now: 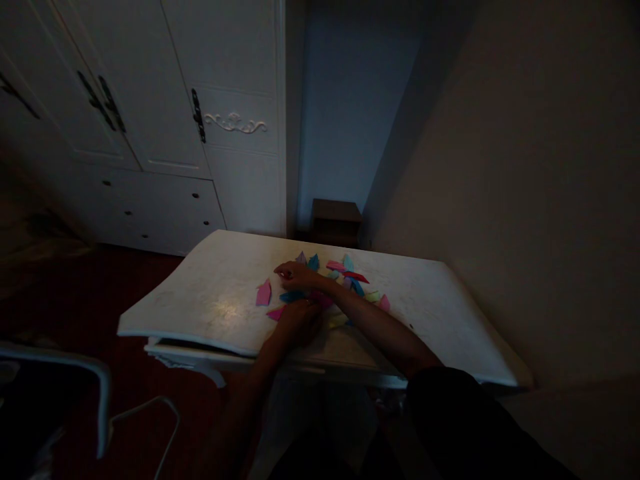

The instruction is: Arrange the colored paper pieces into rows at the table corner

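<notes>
Many small folded paper pieces in several colours lie on the white table. My right hand (297,275) reaches across to the left above them, its fingers bent and closed near the tips; whatever they hold is too dark to make out. Closer to me, my left hand (301,319) is curled beside a magenta paper piece (321,299), its fingertips partly hidden. A dark teal piece (291,297) lies between my hands, and a bright pink one (275,313) sticks out left of my left hand. Farther left sits a pink piece (263,293) by itself.
Around my right forearm are a red piece (357,277), a striped pink piece (336,265) and a blue piece (313,261). The white table (200,287) has a wavy front edge. Behind it stand a white wardrobe (245,187) and a brown cabinet (337,211); a wall rises at right.
</notes>
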`<state>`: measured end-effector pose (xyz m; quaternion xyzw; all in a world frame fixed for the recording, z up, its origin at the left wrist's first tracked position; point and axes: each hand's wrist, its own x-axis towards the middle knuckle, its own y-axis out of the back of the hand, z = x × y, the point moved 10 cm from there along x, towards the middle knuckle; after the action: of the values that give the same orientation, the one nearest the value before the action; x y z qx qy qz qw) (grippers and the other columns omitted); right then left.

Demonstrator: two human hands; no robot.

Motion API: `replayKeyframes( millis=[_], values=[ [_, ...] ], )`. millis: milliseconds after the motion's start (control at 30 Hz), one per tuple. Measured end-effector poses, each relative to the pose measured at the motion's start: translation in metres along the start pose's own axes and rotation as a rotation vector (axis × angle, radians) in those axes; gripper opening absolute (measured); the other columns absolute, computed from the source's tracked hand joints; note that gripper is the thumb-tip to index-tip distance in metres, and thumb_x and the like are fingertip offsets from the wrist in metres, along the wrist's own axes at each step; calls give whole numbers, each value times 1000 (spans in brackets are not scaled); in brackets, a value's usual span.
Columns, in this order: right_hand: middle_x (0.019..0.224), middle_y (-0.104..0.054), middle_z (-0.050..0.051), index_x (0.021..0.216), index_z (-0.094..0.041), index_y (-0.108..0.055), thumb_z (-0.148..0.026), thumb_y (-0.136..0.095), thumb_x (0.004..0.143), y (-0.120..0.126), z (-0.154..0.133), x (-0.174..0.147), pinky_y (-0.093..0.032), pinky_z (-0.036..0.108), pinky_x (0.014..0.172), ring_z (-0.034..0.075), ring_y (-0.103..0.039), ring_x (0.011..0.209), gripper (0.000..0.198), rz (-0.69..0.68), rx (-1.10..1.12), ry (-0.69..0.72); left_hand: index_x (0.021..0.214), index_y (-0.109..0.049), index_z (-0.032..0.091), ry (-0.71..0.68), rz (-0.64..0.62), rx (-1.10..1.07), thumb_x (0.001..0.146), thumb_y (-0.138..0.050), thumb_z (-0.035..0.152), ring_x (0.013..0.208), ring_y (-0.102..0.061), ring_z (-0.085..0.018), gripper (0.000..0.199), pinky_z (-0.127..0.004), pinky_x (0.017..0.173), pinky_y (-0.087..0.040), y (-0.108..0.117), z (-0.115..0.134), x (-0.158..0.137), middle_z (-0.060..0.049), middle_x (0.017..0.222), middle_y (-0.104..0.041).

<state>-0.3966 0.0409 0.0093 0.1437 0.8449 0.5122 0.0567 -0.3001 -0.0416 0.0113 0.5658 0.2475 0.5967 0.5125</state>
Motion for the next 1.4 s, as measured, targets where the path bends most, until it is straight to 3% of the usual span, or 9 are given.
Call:
replayKeyframes(
  millis=[167, 333, 433, 567, 700, 867, 1033, 1233, 1400],
  values=[
    [118, -65, 8, 117, -14, -62, -17, -59, 79, 36, 19, -28, -50, 30, 84, 18, -62, 100, 38, 190, 392, 20, 82, -67, 19, 9, 33, -20, 83, -54, 18, 75, -63, -19, 13, -29, 65, -48, 0, -3, 0, -7, 80, -67],
    [110, -68, 7, 116, -17, -61, -25, -63, 74, 73, 66, -76, -54, 28, 70, 17, -65, 85, 43, 414, 773, -49, 88, -67, 19, -7, 74, -87, 83, -53, 14, 78, -63, -19, 16, -29, 67, -49, 2, -5, -1, -6, 84, -67],
    [114, -67, 7, 117, -21, -60, -28, -69, 71, 91, 98, -119, -56, 33, 79, 19, -66, 94, 47, 500, 915, -88, 87, -67, 18, -24, 97, -75, 83, -53, 15, 75, -62, -19, 15, -29, 65, -49, 6, -4, -1, -7, 80, -66],
    [116, -68, 8, 121, -21, -60, -30, -70, 72, 104, 142, -181, -54, 40, 87, 22, -66, 99, 51, 547, 789, -212, 86, -67, 17, -15, 192, -46, 84, -51, 15, 73, -62, -20, 17, -30, 65, -50, 14, -8, -1, -7, 77, -66],
    [122, -66, 9, 124, -20, -61, -32, -73, 71, 98, 165, -222, -49, 44, 95, 24, -64, 107, 56, 446, 597, -270, 90, -68, 18, 15, 281, -58, 85, -51, 17, 81, -65, -21, 18, -32, 71, -52, 17, -17, -3, -9, 88, -69],
    [119, -68, 10, 121, -20, -65, -36, -69, 78, 97, 170, -247, -50, 45, 94, 25, -64, 106, 46, 451, 530, -285, 94, -66, 18, 59, 333, -72, 87, -50, 19, 83, -64, -20, 17, -32, 73, -52, 24, -21, -4, -8, 90, -70],
    [118, -68, 9, 119, -20, -67, -33, -63, 81, 96, 173, -258, -50, 40, 92, 23, -65, 103, 40, 467, 427, -306, 95, -68, 19, 217, 391, -28, 88, -50, 22, 85, -61, -22, 20, -35, 77, -50, 42, -30, -5, -8, 89, -67],
    [110, -67, 12, 109, -17, -70, -32, -64, 79, 111, 187, -288, -52, 36, 84, 21, -65, 92, 33, 658, 100, -468, 106, -67, 19, 285, 282, 80, 90, -51, 36, 103, -59, -27, 28, -42, 89, -46, 33, -35, 1, -12, 109, -66],
    [95, -70, 8, 107, -18, -71, -28, -64, 79, 107, 185, -299, -53, 31, 74, 18, -65, 76, 31, 578, 93, -542, 110, -65, 18, 235, 162, 175, 90, -51, 42, 124, -49, -33, 35, -50, 96, -40, 16, -29, 5, -16, 125, -60]
  ],
)
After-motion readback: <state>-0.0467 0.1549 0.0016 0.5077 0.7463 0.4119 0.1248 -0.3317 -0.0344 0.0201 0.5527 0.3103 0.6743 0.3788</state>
